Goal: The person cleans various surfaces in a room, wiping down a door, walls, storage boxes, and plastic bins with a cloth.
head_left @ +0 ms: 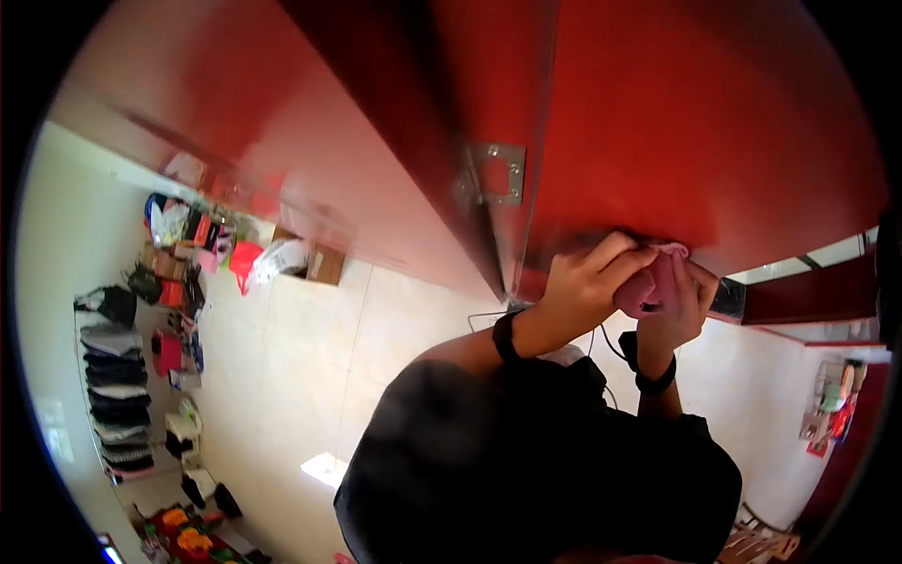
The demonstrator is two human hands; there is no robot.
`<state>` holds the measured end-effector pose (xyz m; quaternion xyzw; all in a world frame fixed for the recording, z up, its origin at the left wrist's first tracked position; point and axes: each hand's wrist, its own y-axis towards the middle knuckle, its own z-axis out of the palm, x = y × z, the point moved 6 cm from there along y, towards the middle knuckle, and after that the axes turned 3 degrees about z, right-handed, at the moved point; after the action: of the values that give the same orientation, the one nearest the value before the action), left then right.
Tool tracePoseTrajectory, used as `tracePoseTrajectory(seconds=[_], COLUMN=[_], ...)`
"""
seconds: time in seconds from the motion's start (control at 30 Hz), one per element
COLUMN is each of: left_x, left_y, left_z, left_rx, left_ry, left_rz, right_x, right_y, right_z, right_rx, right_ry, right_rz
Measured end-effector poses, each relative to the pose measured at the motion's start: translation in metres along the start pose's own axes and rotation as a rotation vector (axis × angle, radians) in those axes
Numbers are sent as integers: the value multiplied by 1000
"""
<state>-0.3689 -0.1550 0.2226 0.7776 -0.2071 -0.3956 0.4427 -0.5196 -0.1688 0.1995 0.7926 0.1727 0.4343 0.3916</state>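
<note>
A folded pink cloth is bunched between my two hands, close to the lower edge of a glossy red wooden panel. My left hand grips the cloth from the left with its fingers bent over it. On the other side, my right hand wraps its fingers round the cloth. Whether the cloth touches the panel, I cannot tell. A metal plate with screws is fixed to the red wood, up and left of my hands.
A second red panel slants across the upper left. Below lies a pale tiled floor. Stacked clothes, bags and a cardboard box stand at the left. A wooden chair is at lower right, a rack with items at far right.
</note>
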Motion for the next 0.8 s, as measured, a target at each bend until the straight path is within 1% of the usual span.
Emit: tracePoseTrajectory(seconds=[0.07, 0.13, 0.2, 0.23, 0.3, 0.33, 0.43, 0.47, 0.53, 0.57, 0.7, 0.73, 0.8], left_x=[1, 3, 9, 13, 22, 29, 46, 51, 58, 58, 30, 23, 7], left_y=[-13, -31, -48, -58, -80, -94, -132, -144, -153, -155, -135, -136, -138], left_z=[12, 25, 35, 39, 47, 50, 46, 41, 22, 10, -62, -81, -125], left_rx=[46, 38, 32, 75, 152, 164, 210, 235, 305, 282, 173, 134, 26], left_ry=[48, 68, 86, 105, 132, 150, 239, 289, 342, 345, 351, 364, 358], left_rz=[-19, -43, -69, -125, -233, -254, -347, -397, -476, -469, -481, -475, -452], right_x=[-23, -49, -68, -76, -92, -96, -100, -92, -77, -69, -4, 18, 56], right_y=[-15, -33, -49, -57, -71, -79, -103, -108, -112, -112, -97, -94, -104], right_z=[0, 1, 8, 8, 15, 21, 46, 52, 67, 76, 89, 92, 104], right_rx=[41, 70, 87, 96, 216, 275, 479, 506, 564, 595, 488, 447, 475], right_ry=[-1, 10, 112, 153, 111, 91, 101, 174, 269, 315, 369, 425, 516], right_rz=[24, 40, 47, 53, 36, 24, 90, 62, 153, 194, -1, -89, -112])
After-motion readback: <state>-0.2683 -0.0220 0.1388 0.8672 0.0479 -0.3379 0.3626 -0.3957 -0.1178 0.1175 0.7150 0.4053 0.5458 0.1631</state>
